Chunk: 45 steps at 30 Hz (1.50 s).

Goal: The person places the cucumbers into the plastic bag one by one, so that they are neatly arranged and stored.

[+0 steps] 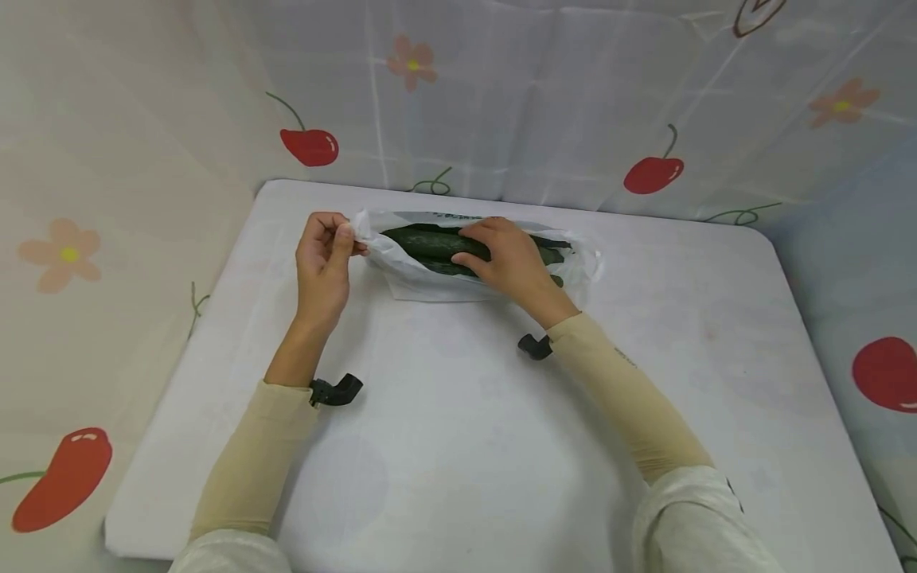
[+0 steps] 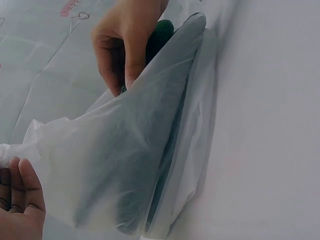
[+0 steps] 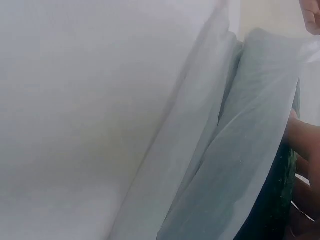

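Observation:
A thin white plastic bag (image 1: pixel 437 290) lies near the far side of the table with its mouth spread upward. Several dark green cucumbers (image 1: pixel 423 241) lie lengthwise inside it, some showing only through the film. At the bag's left end, my left hand (image 1: pixel 324 256) pinches the gathered plastic between thumb and fingers. My right hand (image 1: pixel 513 261) reaches in from above and grips the top cucumber, thumb on the near side and fingers over the far side. In the right wrist view the bag's film (image 3: pixel 240 150) covers part of that cucumber (image 3: pixel 272 200).
The white-covered table (image 1: pixel 458 446) has rounded corners. Behind it and at both sides hang pale sheets (image 1: pixel 516 103) printed with cherries and flowers. A black wrist mount (image 1: pixel 337 390) juts from the left wrist, and another (image 1: pixel 534 346) from the right.

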Motion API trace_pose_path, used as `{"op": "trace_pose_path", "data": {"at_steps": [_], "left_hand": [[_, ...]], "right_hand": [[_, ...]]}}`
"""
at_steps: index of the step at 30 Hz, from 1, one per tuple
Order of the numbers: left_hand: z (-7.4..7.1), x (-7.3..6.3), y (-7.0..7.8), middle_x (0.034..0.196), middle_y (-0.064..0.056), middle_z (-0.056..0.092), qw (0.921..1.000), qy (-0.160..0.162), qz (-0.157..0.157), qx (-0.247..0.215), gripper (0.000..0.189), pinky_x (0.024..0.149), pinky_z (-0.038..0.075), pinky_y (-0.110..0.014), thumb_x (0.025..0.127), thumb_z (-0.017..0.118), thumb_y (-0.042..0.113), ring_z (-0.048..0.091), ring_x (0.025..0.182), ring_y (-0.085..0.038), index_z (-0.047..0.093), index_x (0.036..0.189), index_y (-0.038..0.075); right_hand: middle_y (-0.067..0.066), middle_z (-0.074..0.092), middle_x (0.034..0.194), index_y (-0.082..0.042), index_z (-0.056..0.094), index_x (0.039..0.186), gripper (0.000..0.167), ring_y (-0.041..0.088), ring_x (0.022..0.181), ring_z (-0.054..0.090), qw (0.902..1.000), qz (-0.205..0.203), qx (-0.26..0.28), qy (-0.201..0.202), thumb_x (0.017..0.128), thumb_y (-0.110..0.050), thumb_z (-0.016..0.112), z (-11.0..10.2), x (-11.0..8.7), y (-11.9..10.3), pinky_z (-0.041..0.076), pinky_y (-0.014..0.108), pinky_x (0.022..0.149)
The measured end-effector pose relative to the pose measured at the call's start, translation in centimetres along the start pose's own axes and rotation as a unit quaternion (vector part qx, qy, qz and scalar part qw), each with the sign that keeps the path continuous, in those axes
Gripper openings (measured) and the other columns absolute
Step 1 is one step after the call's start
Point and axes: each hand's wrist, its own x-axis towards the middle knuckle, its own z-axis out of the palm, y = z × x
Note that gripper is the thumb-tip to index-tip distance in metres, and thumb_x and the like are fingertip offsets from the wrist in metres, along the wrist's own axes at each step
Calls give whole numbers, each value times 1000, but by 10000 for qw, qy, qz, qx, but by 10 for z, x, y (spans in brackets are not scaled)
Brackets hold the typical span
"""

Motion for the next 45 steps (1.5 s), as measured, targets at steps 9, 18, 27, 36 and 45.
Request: {"op": "trace_pose_path", "data": {"at_steps": [9,18,27,36,45], "left_hand": [[2,-1,1,98,5,59,10000,-67,12,20,14,83,61,-18,113,52,6,64,88,-10,57,109,19],[1,-1,1,99,5,59,10000,-46,36,49,9,83,62,-18,113,52,7,64,88,-10,57,110,15],[0,-3,1,99,5,59,10000,-13,5,31,14,83,62,-18,113,52,7,64,89,-11,57,109,19],[1,0,3,99,5,59,10000,-5,53,6,9,83,61,-18,113,52,9,64,89,-10,57,110,15],[2,-2,1,98,2,58,9999,9,-35,-165,5,82,61,-19,113,52,9,64,87,-12,56,110,7]], "right_hand": [[7,70,146,-15,68,144,50,30,143,60,9999,-117,52,25,102,-42,75,4,-9,5,52,49,122],[9,68,147,-13,66,144,49,31,141,60,9995,-182,11,264,102,-35,77,-5,-30,17,55,51,118],[12,74,132,-10,71,136,43,34,128,65,9931,-670,-481,829,98,-27,82,-28,-68,41,54,54,115],[12,78,116,-8,73,123,45,36,127,62,9674,-1202,-2037,911,87,-27,92,-49,-109,73,31,65,131],[11,81,110,-9,81,107,24,35,127,62,9539,-985,-2818,315,85,-1,87,-50,-113,87,27,65,133]]}}
